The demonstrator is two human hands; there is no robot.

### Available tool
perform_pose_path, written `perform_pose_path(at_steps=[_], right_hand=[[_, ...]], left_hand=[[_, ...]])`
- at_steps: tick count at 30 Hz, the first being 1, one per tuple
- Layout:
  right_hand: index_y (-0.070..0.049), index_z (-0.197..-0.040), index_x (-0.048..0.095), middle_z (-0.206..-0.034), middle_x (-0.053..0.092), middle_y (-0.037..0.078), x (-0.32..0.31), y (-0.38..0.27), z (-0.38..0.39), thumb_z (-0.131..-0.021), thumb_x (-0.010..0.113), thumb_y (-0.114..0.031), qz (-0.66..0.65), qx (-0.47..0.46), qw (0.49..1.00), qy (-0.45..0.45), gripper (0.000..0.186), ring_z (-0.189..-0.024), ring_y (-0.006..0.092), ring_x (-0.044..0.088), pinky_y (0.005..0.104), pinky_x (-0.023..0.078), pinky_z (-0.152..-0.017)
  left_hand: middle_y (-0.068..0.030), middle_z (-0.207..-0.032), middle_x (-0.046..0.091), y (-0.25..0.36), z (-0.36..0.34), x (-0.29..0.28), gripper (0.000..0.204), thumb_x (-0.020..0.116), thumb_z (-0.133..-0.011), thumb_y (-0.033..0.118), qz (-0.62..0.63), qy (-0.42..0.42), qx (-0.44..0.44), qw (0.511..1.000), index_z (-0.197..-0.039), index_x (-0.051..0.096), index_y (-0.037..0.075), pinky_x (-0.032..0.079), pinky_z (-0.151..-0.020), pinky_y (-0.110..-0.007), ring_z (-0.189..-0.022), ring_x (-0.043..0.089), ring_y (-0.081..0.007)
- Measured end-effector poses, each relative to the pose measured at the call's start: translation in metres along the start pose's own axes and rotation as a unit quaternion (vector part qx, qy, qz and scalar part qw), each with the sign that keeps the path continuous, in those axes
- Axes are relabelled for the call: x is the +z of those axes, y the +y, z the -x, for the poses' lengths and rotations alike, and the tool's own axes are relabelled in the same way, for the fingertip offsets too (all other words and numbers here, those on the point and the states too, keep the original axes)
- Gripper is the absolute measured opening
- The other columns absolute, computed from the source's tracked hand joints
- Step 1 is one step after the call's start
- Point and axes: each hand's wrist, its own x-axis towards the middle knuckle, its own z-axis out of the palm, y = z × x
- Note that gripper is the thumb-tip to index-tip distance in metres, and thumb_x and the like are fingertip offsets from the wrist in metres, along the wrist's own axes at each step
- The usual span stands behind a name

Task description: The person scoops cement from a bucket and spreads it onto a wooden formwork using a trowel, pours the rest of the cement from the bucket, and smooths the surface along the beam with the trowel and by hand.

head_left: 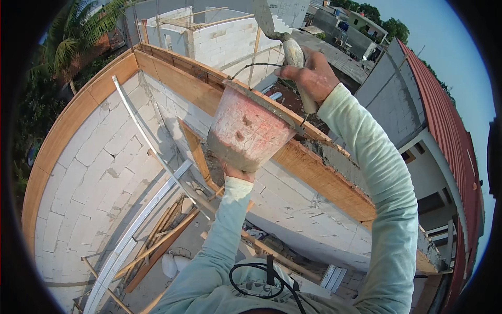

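A mortar-smeared, faded red bucket is tilted in front of me, its rim against the wooden formwork board along the wall top. My left hand supports it from below; most of the fingers are hidden behind the bucket. Above the rim, my right hand is wrapped round the handle of a trowel, whose blade points up and has mortar near its neck. The bucket's thin dark wire handle runs up to the right fingers; whether they grip it, I cannot tell. The bucket's inside is out of sight.
White block walls topped with formwork meet at the far left corner. Metal channels and wooden poles lean below, with a drop to the cluttered floor. A red metal roof stands right. A dark cable loops at my chest.
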Motion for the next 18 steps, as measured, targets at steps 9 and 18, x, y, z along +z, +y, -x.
perform_pose_path(at_steps=[9, 18], right_hand=[[0.001, -0.111, 0.054, -0.095, 0.063, 0.010, 0.000, 0.062, -0.023, -0.074, 0.079, -0.030, -0.066, -0.029, 0.997, 0.033, 0.055, -0.087, 0.0184, 0.059, 0.0313, 0.047, -0.079], [0.000, -0.106, 0.048, -0.098, 0.060, 0.023, 0.008, 0.052, -0.013, -0.073, 0.074, -0.035, 0.239, -0.094, 0.966, 0.021, 0.054, -0.095, 0.0392, 0.061, 0.0458, 0.049, -0.081]], left_hand=[[-0.0044, -0.141, 0.042, 0.017, 0.006, 0.065, 0.063, 0.055, -0.086, 0.055, -0.141, 0.090, -0.044, 0.985, -0.137, 0.041, 0.020, 0.032, -0.104, -0.054, -0.130, 0.037, -0.0286], [-0.0067, -0.150, 0.024, 0.025, -0.003, 0.073, 0.073, 0.049, -0.084, 0.065, -0.176, 0.177, -0.134, 0.959, -0.143, 0.028, 0.028, 0.020, -0.095, -0.077, -0.135, 0.025, -0.0383]])
